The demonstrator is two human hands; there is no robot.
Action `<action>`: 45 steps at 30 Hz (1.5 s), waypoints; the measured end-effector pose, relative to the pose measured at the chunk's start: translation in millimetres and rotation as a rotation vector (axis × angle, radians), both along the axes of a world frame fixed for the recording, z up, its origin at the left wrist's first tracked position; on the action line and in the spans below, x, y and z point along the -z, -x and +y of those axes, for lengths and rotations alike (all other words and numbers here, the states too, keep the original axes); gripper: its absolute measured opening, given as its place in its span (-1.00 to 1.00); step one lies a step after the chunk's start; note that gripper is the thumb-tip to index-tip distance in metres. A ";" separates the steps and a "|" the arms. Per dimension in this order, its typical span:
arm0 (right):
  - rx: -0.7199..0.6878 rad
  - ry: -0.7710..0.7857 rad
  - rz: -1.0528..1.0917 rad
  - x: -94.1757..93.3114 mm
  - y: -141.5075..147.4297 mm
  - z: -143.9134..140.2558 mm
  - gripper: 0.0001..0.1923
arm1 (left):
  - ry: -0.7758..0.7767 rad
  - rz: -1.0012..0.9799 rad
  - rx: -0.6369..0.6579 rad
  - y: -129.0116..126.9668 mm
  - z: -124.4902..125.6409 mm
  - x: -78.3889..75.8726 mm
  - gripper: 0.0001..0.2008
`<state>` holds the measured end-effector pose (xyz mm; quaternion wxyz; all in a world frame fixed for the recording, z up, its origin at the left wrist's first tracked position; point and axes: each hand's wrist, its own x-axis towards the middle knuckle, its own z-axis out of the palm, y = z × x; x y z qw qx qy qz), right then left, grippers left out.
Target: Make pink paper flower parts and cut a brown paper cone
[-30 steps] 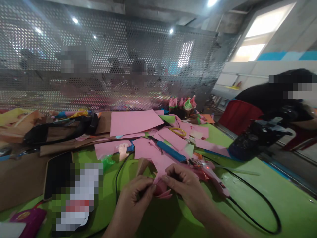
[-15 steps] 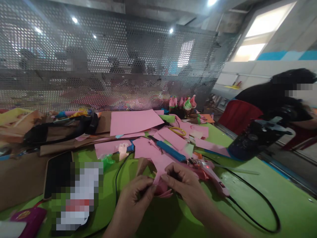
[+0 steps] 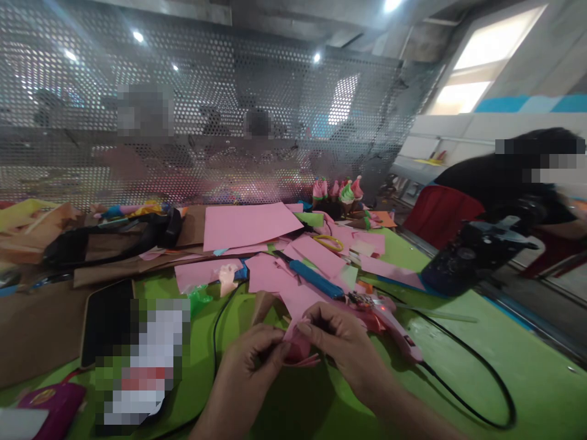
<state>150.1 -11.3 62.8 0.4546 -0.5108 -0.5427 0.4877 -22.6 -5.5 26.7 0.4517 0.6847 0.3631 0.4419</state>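
Between my two hands is a curled piece of pink craft foam or paper, its folded edges showing below my fingertips. My left hand pinches its left side between thumb and fingers. On the other side, my right hand grips the upper right edge, thumb pressed against the bent fingers. Behind the hands stands a curved brown piece, partly hidden; whether it joins the pink piece I cannot tell. Just to the right of my right hand lies a pink glue gun with a lit red light and a black cord.
A blue-handled cutter lies on scattered pink sheets. At left are a dark phone and a purple object. Small swirl-topped cones stand at the back. A dark container stands right, near a seated person.
The upper pink strip between my fingers has folded down and in, and my right fingertips have shifted slightly. My left hand stays almost where it was.
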 end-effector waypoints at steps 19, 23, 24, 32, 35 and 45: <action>-0.005 -0.017 -0.011 0.7 -0.5 -1.4 -0.69 | 0.067 -0.042 -0.203 -0.6 3.7 0.3 -0.81; -0.016 -0.044 -0.084 11.0 -3.3 2.0 -0.66 | 0.084 -0.022 -0.187 0.8 4.9 4.8 -0.79; -0.009 -0.051 -0.101 12.3 -3.6 2.6 -0.65 | 0.084 -0.023 -0.185 0.9 4.7 5.7 -0.79; 0.033 -0.058 -0.141 10.3 -1.9 2.8 -0.64 | 0.099 -0.055 -0.148 1.6 3.1 5.7 -0.80; 0.028 -0.075 -0.125 12.2 -2.3 3.5 -0.69 | 0.105 -0.051 -0.107 2.0 2.2 2.4 -0.81; -0.005 -0.079 -0.001 3.7 -1.5 -1.9 -0.75 | 0.251 -0.085 -0.195 -0.8 3.0 -0.4 -0.77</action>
